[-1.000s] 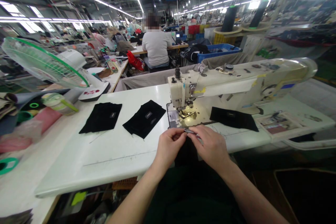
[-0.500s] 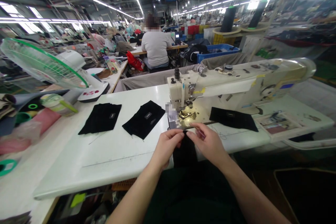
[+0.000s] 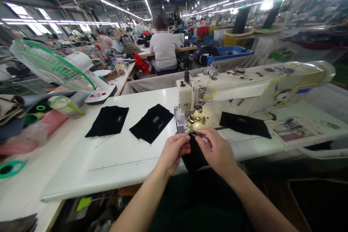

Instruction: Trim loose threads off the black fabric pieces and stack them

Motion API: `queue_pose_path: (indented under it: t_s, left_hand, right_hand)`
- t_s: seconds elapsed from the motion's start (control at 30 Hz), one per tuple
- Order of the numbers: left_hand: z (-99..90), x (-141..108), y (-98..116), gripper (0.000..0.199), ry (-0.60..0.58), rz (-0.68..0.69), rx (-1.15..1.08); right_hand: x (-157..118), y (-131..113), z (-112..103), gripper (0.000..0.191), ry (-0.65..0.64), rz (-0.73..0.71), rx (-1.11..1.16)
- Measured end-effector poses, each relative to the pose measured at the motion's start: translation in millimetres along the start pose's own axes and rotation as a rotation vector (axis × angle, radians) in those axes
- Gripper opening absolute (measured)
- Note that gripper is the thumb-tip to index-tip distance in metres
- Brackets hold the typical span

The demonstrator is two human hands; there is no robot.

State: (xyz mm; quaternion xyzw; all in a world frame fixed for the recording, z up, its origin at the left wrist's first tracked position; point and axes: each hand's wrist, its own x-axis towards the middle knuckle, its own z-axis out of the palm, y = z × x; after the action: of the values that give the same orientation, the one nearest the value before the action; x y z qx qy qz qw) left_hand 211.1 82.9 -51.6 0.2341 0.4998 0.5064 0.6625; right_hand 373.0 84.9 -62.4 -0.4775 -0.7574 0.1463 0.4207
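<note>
A black fabric piece (image 3: pixel 195 156) hangs over the table's front edge, just in front of the sewing machine (image 3: pixel 228 87). My left hand (image 3: pixel 175 148) pinches its top edge from the left. On the right, my right hand (image 3: pixel 214 148) is closed at the same edge, with a small purplish tool partly hidden in its fingers. Both sets of fingertips nearly meet below the lit needle area. Two black pieces with small labels (image 3: pixel 108 120) (image 3: pixel 152 123) lie left of the machine, and another black labelled piece (image 3: pixel 244 124) lies to its right.
A green-rimmed fan (image 3: pixel 57 66) stands at the back left, beside a lidded cup (image 3: pixel 63 107) and rolled cloth. Right of the machine sits a small tray (image 3: pixel 296 134). Ahead, a person in a light shirt (image 3: pixel 164 49) sits near a blue crate (image 3: pixel 230 54).
The view has shifted slightly, so the scene sits further right. My right fingers have turned inward over the fabric's edge, and the hanging fabric is more slanted. Both hands stay near each other.
</note>
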Motion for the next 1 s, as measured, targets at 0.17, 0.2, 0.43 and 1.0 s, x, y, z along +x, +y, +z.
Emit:
queue_pose_path:
  t_s: [0.17, 0.2, 0.43, 1.0]
  left_hand:
    - [0.6, -1, 0, 0.027, 0.000, 0.010, 0.007]
    - [0.4, -1, 1, 0.027, -0.003, 0.010, 0.010]
    - [0.5, -2, 1, 0.032, -0.011, 0.014, 0.022]
    - [3.6, -3, 0, 0.034, -0.021, 0.046, 0.019]
  right_hand:
    - [0, 0, 2, 0.017, 0.033, -0.089, -0.101]
    - [0, 1, 3, 0.017, 0.036, -0.089, -0.110]
    - [1, 2, 2, 0.018, 0.038, -0.089, -0.114]
    - [-2, 6, 11, 0.020, 0.071, -0.106, -0.019]
